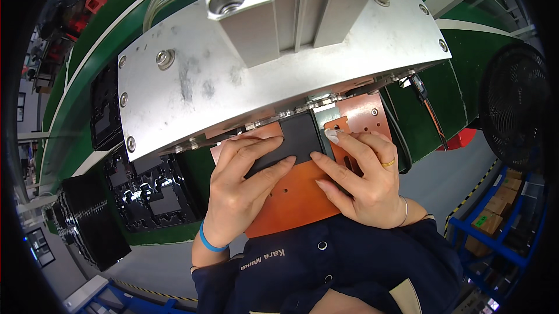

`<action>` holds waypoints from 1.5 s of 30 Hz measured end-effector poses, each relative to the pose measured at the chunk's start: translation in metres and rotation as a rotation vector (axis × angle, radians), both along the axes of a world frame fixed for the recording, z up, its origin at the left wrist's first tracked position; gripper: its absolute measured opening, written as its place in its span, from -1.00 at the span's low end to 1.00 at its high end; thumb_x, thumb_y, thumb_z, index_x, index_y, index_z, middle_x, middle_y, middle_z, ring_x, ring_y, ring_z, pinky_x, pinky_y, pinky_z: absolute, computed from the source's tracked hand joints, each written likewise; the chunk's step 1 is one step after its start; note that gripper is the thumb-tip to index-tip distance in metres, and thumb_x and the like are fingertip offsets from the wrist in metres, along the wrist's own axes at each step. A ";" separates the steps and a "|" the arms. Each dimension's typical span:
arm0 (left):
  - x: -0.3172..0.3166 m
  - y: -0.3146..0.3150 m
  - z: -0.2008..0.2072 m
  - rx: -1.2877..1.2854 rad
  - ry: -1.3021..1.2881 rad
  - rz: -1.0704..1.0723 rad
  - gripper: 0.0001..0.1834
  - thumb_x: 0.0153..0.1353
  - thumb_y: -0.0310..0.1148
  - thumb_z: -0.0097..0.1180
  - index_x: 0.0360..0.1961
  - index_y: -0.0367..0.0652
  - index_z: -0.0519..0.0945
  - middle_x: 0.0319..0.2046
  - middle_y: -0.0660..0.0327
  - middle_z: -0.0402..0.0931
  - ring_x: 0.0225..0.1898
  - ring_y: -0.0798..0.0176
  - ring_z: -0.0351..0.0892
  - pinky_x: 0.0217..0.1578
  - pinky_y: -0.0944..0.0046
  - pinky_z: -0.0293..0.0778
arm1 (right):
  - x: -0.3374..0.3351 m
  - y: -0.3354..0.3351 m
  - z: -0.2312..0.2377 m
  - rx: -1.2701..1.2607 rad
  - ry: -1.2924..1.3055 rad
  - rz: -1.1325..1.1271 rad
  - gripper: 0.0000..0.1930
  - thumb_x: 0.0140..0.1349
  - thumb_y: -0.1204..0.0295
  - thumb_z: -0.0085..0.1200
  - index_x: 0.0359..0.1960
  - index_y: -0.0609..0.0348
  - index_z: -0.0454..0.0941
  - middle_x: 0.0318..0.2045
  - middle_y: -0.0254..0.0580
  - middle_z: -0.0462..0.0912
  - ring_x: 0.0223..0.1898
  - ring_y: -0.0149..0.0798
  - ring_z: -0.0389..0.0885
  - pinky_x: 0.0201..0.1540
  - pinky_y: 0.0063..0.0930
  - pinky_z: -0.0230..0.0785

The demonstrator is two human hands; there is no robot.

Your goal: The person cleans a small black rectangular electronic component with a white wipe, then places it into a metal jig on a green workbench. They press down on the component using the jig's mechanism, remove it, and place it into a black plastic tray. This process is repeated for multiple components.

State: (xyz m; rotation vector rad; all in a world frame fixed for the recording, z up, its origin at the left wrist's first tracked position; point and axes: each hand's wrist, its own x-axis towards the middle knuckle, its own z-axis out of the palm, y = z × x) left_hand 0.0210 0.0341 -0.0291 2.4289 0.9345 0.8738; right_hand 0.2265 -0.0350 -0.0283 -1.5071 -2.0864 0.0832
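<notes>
1. A green workbench point(473, 84) fills the background, with a fan point(517, 107) at 2 o'clock and a blue rack point(501, 256) at 4 o'clock
2. The left hand point(236, 180) has finger and thumb parted, their tips resting on a dark sheet point(300, 139) rather than closing round it
3. The right hand point(370, 180) is also unclenched: index fingertip on the sheet's near edge, thumb lower on an orange plate point(291, 203)
4. The sheet lies on that plate between the hands, its far end reaching the edge of a big metal block point(256, 84) at 12 o'clock, where its tip is hidden
5. So the sheet is on the plate, but lining it up looks unfinished, as fingertips of both hands are on it; whether it is fully seated, I cannot tell
6. Farther out, at 8 o'clock, lie black trays point(152, 192) and a tall black stack point(96, 221); whether these are finished or waiting, the view does not show
</notes>
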 end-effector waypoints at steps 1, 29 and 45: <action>0.000 0.001 0.000 0.008 0.001 -0.007 -0.61 -0.29 -0.57 0.26 -0.29 -0.13 0.73 -0.15 0.13 0.57 -0.18 0.10 0.48 -0.16 0.24 0.50 | 0.000 0.000 0.001 0.001 0.001 -0.002 -0.66 -0.07 0.32 0.27 -0.18 0.01 0.68 -0.02 -0.21 0.51 -0.03 -0.17 0.35 0.04 -0.23 0.22; 0.002 0.000 0.001 -0.017 0.004 0.014 -0.65 -0.24 -0.55 0.26 -0.30 -0.13 0.73 -0.16 0.15 0.59 -0.17 0.12 0.48 -0.13 0.23 0.49 | -0.001 0.002 -0.002 0.030 0.004 0.009 -0.68 -0.07 0.37 0.26 -0.20 0.07 0.67 -0.04 -0.18 0.52 -0.05 -0.16 0.37 -0.01 -0.26 0.27; 0.000 -0.003 0.003 0.041 0.031 0.003 -0.64 -0.20 -0.56 0.25 -0.25 -0.16 0.69 -0.13 0.11 0.55 -0.16 0.09 0.46 -0.14 0.23 0.48 | 0.000 0.000 0.000 0.072 0.057 0.001 -0.65 -0.12 0.42 0.28 -0.20 0.10 0.67 -0.07 -0.18 0.54 -0.11 -0.15 0.43 -0.07 -0.38 0.32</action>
